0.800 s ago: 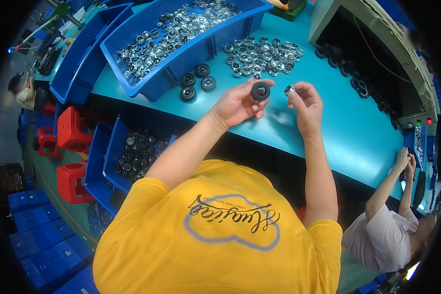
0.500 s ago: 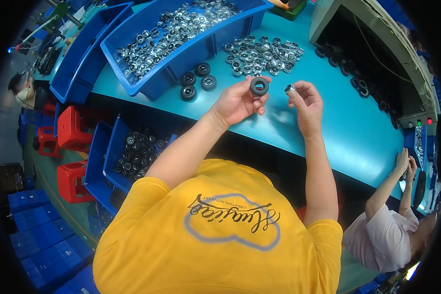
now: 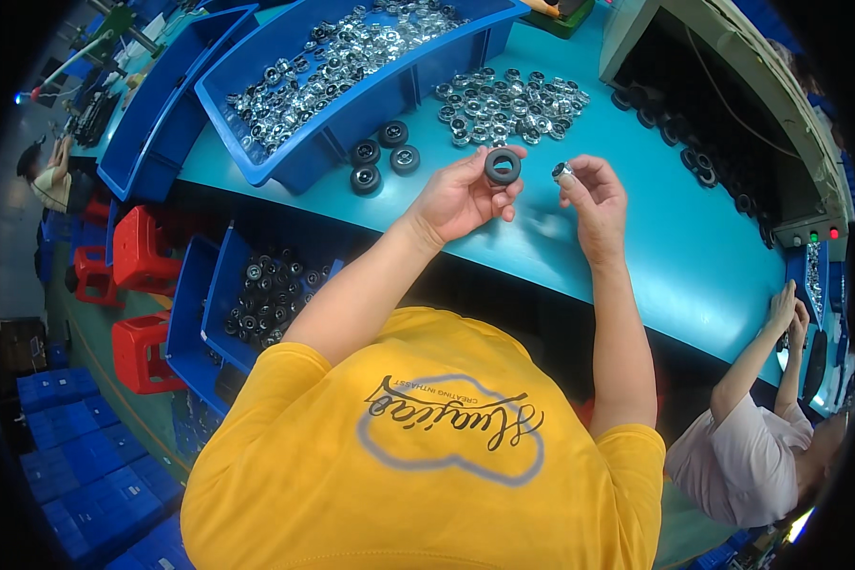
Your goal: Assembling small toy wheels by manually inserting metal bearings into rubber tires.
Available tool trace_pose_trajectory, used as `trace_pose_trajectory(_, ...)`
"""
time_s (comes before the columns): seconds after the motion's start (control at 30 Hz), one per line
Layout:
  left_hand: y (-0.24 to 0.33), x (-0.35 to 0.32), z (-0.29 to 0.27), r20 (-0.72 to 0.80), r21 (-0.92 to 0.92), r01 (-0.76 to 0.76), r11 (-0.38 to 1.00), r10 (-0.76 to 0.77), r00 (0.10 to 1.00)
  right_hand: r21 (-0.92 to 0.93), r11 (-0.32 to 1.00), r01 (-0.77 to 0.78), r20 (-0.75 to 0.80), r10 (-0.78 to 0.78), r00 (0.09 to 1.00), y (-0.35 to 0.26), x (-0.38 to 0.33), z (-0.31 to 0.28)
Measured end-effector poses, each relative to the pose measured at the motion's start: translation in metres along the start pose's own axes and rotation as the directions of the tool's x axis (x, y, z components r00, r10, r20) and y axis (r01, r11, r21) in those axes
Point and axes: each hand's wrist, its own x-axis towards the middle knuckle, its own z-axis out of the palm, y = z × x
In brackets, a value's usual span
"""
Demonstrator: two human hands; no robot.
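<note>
A black rubber tyre [image 3: 503,178] is pinched upright between the thumb and fingers of my left hand [image 3: 461,201]; its centre hole shows through. Apart from it, a short way to the right, my right hand [image 3: 597,204] grips a small shiny chrome wheel hub [image 3: 561,171] by thumb and fingertips. Both hands are raised over the turquoise table [image 3: 679,271]. Just beyond them lies a pile of loose chrome hubs [image 3: 513,106]. Several wheels with tyres fitted [image 3: 365,179] stand to the left of my left hand, beside a blue bin.
The large blue bin [image 3: 304,157] full of chrome hubs takes up the back left. At the right, a machine with a dark opening [image 3: 703,104] has black tyres along its edge. A lower bin of finished wheels [image 3: 271,294] is left of my arm; a co-worker [image 3: 746,446] sits at right.
My hands, the tyre and the hub stay nearly as they were. At the right, the co-worker's hands have shifted slightly.
</note>
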Motion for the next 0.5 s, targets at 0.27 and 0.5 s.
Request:
trace_pose_trajectory(0.27,0.0001,0.0003,-0.0003,0.000,0.005,-0.018,1.000,0.018,1.000,-0.009,1.000,-0.004,-0.003,0.003,1.000,-0.0010,-0.0003,0.0000)
trace_pose_trajectory(0.5,-0.0011,0.0018,-0.0030,0.028,0.046,-0.053,0.998,0.052,0.998,-0.007,1.000,0.000,-0.005,0.000,1.000,-0.0023,-0.0009,0.0015)
